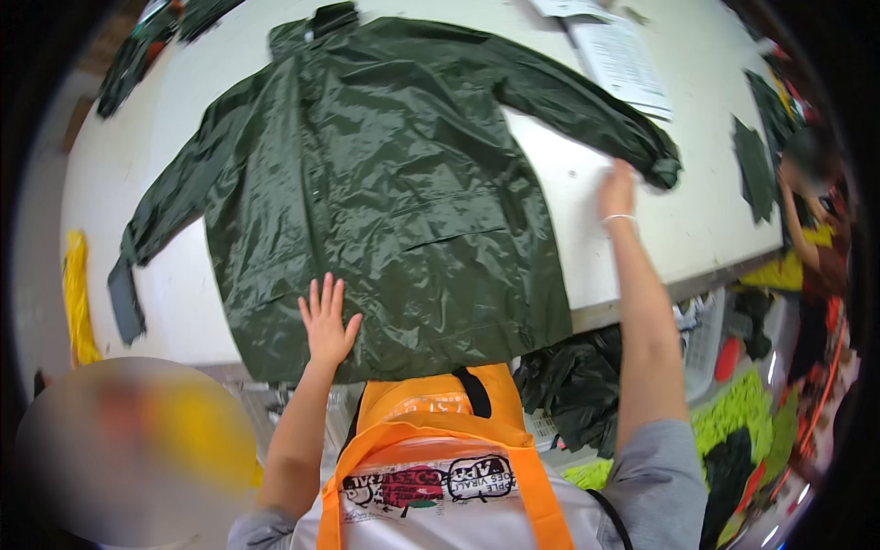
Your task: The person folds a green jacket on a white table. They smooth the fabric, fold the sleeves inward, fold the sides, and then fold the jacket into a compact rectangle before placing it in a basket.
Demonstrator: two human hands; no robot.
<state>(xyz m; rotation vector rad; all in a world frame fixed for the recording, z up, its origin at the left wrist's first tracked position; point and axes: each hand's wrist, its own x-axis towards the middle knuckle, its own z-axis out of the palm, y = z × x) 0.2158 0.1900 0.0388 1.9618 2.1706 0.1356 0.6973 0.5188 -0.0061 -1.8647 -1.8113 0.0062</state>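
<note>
A dark green, shiny raincoat (394, 174) lies spread face up on the white table (596, 261), its collar at the far side and its hem hanging at the near edge. My left hand (327, 321) rests flat on the lower front, fingers spread, beside the front closure. Out to the right, my right hand (618, 191) is by the underside of the right-hand sleeve (587, 96), close to its bunched cuff. Its fingers are blurred and partly hidden, so whether they touch the cloth is unclear. The left-hand sleeve (174, 188) stretches down toward the table's left side.
Printed papers (621, 64) lie at the far right. Dark green cloth pieces (753, 170) are on the right side, near another person's arm (802, 229). Yellow material (79, 298) hangs at the left edge. Below the table are dark fabric (577, 380) and a white basket (701, 348).
</note>
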